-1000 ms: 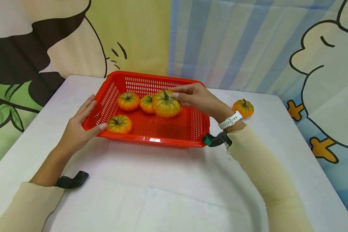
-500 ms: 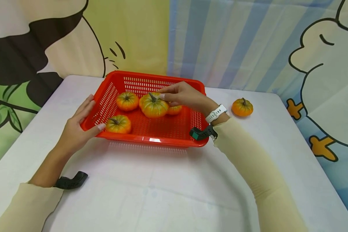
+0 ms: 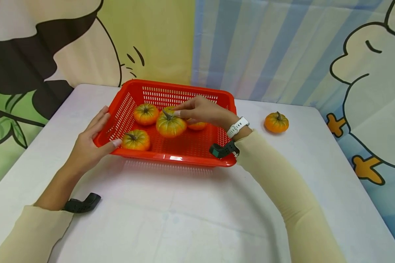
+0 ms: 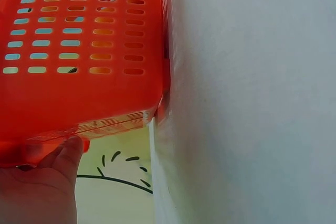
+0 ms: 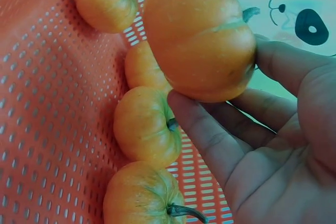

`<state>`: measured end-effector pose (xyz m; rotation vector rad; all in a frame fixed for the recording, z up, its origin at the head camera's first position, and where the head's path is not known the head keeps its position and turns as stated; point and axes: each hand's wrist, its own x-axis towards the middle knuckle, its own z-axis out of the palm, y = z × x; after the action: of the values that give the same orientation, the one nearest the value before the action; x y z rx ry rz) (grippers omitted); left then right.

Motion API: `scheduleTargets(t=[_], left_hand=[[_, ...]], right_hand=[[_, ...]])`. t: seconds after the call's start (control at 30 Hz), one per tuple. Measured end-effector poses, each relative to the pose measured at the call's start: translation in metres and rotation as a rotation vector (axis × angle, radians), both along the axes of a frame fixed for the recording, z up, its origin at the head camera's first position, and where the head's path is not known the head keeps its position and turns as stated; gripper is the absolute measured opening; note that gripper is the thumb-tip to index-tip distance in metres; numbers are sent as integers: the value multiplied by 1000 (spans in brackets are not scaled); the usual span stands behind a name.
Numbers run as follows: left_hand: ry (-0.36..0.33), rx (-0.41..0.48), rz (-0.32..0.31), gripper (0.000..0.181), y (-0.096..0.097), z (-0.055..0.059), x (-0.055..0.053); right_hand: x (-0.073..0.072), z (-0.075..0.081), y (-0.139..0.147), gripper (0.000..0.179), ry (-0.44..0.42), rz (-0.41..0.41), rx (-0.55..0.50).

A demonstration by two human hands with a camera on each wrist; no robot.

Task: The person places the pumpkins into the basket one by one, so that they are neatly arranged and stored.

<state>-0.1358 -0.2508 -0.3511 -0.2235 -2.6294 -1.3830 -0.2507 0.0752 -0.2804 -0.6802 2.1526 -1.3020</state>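
Note:
My right hand (image 3: pixel 200 111) pinches a small orange-green pumpkin (image 3: pixel 170 125) between thumb and fingers over the middle of a red plastic basket (image 3: pixel 184 156). The right wrist view has this pumpkin (image 5: pixel 202 38) raised above several others. In the basket, one pumpkin (image 3: pixel 146 114) sits at the back left and another (image 3: pixel 136 140) at the front left. Two more, one of them the right-hand pumpkin (image 3: pixel 196 126), are partly hidden by the held one and my hand. My left hand (image 3: pixel 90 146) rests on the basket's left front corner, fingers extended along the side, thumb on the front rim.
Another pumpkin (image 3: pixel 276 122) stands on the white-covered table (image 3: pixel 171 219), right of the basket. A cartoon-printed curtain (image 3: pixel 250 47) hangs along the table's back edge. The basket's slotted wall (image 4: pixel 79 40) faces the left wrist camera.
My right hand has carried the held pumpkin leftward and slightly nearer to me within the basket, uncovering part of a pumpkin on its right. My left hand has stayed at the corner.

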Motion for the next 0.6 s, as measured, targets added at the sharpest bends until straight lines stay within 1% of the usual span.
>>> scheduleTargets(t=[0.13, 0.2, 0.37, 0.43, 0.5, 0.6], left_hand=[[3, 1, -4, 83, 0, 1, 0], [3, -1, -2, 83, 0, 1, 1], [-3, 5, -3, 83, 1, 1, 1], [-7, 6, -5, 83, 1, 1, 1], [-6, 4, -6, 83, 1, 1, 1], [-6, -2, -4, 83, 1, 2, 1]], right_hand=[[-2, -2, -3, 35, 19, 49, 65], [-4, -4, -4, 33, 34, 86, 120], [-6, -10, -6, 33, 97, 254, 291], [-6, -11, -7, 34, 125, 311, 335], [-6, -13, -8, 35, 155, 340, 360], [-5, -16, -9, 35, 186, 346, 378]])
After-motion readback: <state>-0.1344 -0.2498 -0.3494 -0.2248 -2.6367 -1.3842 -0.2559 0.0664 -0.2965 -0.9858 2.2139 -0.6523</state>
